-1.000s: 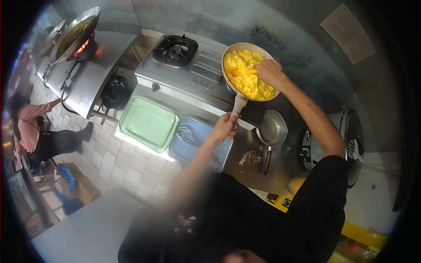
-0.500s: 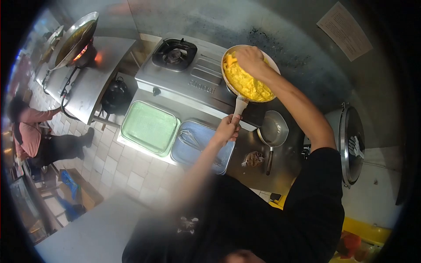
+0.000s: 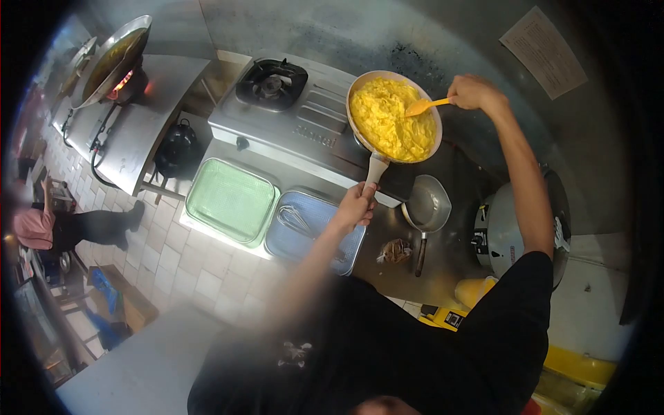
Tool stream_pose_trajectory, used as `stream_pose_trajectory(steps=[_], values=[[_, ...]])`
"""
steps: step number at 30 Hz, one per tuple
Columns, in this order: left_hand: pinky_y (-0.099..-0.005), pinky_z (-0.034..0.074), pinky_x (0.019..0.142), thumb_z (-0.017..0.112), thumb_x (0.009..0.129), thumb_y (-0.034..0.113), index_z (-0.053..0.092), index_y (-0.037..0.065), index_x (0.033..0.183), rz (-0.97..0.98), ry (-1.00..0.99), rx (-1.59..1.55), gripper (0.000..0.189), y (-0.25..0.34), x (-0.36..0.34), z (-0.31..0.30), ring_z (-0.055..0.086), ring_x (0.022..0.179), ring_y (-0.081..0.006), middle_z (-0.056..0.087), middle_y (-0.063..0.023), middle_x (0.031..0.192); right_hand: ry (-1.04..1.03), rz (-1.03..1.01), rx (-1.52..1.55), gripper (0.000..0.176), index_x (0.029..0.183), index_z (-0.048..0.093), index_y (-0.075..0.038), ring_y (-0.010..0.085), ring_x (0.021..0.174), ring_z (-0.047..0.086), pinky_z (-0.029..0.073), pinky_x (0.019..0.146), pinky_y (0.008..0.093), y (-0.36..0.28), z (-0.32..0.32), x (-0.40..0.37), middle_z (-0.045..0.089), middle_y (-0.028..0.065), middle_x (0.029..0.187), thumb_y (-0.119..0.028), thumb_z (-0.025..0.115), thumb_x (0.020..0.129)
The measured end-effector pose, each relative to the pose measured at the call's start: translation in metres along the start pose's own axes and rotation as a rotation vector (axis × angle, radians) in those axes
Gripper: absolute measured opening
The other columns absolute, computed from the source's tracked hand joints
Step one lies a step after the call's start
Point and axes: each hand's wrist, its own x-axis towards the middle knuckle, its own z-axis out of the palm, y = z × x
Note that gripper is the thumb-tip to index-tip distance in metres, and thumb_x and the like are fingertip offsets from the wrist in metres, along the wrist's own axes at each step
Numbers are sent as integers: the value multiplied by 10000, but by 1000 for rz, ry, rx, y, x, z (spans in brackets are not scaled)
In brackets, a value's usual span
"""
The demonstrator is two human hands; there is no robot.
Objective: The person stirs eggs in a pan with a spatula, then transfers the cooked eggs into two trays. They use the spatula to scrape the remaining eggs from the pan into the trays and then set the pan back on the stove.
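Observation:
A pale frying pan (image 3: 356,91) full of yellow scrambled egg (image 3: 387,121) sits on the right burner of a steel gas stove (image 3: 297,124). My left hand (image 3: 355,205) grips the end of the pan's pale handle (image 3: 375,167). My right hand (image 3: 472,91) is at the pan's right rim and holds an orange spatula (image 3: 423,106). The spatula's blade rests on the egg near that rim.
An empty small pan (image 3: 427,205) lies right of the stove, with a lidded pot (image 3: 515,228) beyond it. A green tray (image 3: 230,198) and a blue tray with a whisk (image 3: 299,220) sit below the stove. A wok (image 3: 111,59) stands over flame far left. A person crouches at the left edge (image 3: 38,225).
My right hand has swung from the pan's far left side across to its right rim, taking the spatula with it. My left hand stays on the handle.

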Motion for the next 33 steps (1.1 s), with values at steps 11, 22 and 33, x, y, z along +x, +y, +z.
stream_pose_trajectory(steps=[11,22,33], values=[[-233,267,374,457,1043,362,496,68,1145,-6,-4,54,314,4,-4,2,317,448,-59,404,13,681,78,-87,260,290,1032,707,-83,391,1029,655,509,902,489,-50,116,-15,697,199,1044,-294,560,898],[-231,240,364,439,1048,358,482,53,1172,-21,-12,63,331,1,-1,3,280,426,-51,401,13,683,144,-136,549,265,954,676,-38,361,782,673,486,692,450,-5,124,0,669,207,823,-273,555,943],[-240,374,431,466,1040,342,521,64,1082,-35,-81,-35,287,-1,9,-4,467,530,-102,507,-10,719,139,-48,294,282,1017,710,-87,354,979,669,521,832,487,-20,101,-9,705,160,1018,-292,539,922]])
